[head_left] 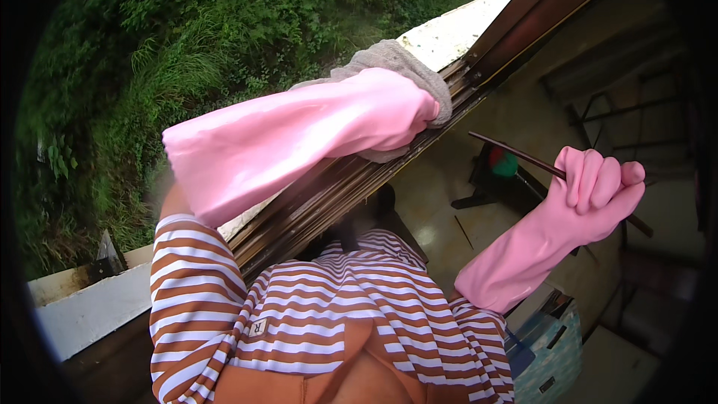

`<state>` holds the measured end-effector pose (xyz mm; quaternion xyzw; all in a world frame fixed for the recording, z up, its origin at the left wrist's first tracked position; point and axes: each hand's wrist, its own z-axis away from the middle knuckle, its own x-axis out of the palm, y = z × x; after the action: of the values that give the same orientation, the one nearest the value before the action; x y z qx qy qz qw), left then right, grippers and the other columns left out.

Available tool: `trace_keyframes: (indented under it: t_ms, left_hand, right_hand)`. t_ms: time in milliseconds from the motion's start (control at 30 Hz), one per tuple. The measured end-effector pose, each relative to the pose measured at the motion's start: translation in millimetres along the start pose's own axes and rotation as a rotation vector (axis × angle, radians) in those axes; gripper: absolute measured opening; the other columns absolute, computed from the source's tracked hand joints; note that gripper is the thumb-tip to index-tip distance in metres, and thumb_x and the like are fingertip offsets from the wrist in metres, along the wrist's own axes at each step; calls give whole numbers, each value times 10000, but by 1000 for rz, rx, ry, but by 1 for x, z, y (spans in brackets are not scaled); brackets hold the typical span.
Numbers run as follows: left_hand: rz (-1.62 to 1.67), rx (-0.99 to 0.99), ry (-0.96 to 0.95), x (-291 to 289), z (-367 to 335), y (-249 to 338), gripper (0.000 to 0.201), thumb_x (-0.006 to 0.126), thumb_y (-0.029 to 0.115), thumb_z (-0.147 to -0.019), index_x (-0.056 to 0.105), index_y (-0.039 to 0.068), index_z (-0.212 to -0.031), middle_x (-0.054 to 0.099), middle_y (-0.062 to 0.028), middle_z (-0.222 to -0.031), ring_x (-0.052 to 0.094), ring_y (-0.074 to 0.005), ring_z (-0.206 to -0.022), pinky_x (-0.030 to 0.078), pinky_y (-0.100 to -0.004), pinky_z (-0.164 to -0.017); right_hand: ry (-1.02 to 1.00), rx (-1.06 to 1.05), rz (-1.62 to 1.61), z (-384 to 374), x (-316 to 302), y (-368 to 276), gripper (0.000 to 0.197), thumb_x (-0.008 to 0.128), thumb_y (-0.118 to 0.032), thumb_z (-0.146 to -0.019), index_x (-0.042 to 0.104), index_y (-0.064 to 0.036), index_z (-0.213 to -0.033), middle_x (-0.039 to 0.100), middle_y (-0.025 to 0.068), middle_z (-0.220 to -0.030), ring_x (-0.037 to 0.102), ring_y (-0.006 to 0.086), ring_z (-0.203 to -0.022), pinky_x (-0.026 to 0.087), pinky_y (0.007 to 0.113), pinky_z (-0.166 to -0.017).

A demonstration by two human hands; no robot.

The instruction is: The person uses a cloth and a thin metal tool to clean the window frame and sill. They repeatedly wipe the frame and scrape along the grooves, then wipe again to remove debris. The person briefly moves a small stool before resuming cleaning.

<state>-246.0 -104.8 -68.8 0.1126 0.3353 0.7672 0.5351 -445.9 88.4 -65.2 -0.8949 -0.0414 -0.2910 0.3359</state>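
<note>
Clearly, the right hand (pixel 587 202) has its fingers (pixel 592 177) curled round a dark rod (pixel 516 154), which juts out past them on both sides, its longer end toward the left hand (pixel 396 108). That hand is up against a grey cloth (pixel 422 71), bunched around its far end; its fingers are hidden, so whether they grip or just press I cannot tell. Pink gloves (pixel 254 142) cover both hands. Just below the left fingers runs a brown track (pixel 299 213), with a white sill (pixel 464 26) beyond them and plants (pixel 187 67) farther out. Beyond the right fingers, the floor (pixel 434 228) carries what looks like a dark stool (pixel 486 183), dimly seen.
</note>
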Motion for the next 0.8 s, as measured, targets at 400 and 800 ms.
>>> trace_keyframes:
  t_ms: [400, 800]
  left_hand:
    - [-630, 364, 122, -81, 81, -104, 213, 663, 91, -1005, 809, -4, -1127, 761, -65, -937, 695, -151, -801, 584, -326, -727]
    - [102, 885, 696, -60, 193, -28, 430, 700, 321, -1040, 710, -38, -1277, 779, -88, -1062, 742, -140, -890, 631, -287, -793]
  right_hand:
    - [-193, 91, -204, -19, 0, 10, 453, 352, -339, -1200, 737, -125, -1307, 382, -89, -586, 337, 79, -492, 246, 268, -514]
    - [-313, 304, -715, -41, 0, 92, 601, 286, -475, -1207, 763, -111, -1254, 364, -70, -531, 265, 85, -439, 273, 255, -463]
